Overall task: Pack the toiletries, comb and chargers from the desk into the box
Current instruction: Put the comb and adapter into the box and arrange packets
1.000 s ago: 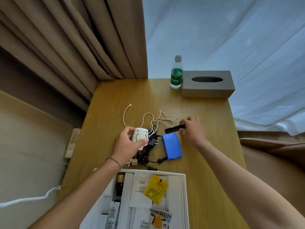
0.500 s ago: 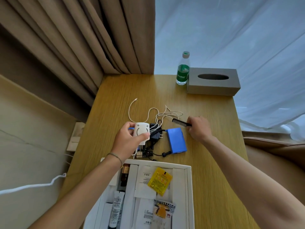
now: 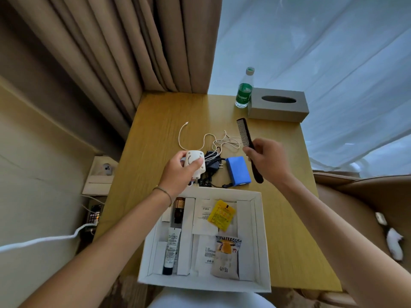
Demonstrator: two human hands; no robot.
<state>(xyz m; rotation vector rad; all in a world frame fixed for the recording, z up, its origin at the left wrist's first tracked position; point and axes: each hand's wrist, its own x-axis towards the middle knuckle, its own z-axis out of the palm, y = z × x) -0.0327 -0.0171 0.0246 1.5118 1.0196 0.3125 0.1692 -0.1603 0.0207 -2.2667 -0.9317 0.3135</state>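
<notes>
My left hand (image 3: 178,172) grips a white charger (image 3: 195,162) just above the desk, its white cable (image 3: 209,138) trailing across the wood. My right hand (image 3: 266,161) holds a dark comb (image 3: 244,133) lifted off the desk, teeth end pointing away from me. Between the hands lie a black plug adapter (image 3: 213,162) with dark cords and a blue battery pack (image 3: 238,171). The white box (image 3: 260,241) stands open at the desk's near edge, holding a tube (image 3: 171,247), a small brown bottle (image 3: 179,210), a yellow sachet (image 3: 220,214) and other packets.
A green-labelled water bottle (image 3: 244,90) and a grey tissue box (image 3: 278,104) stand at the desk's far right. Curtains hang behind. A wall socket panel (image 3: 100,174) and white cord (image 3: 44,240) are on the left; a brown chair (image 3: 367,196) is at the right.
My right hand has picked the comb up off the desk and raised it. My left hand still holds the white charger. The view has tilted down, showing more of the box.
</notes>
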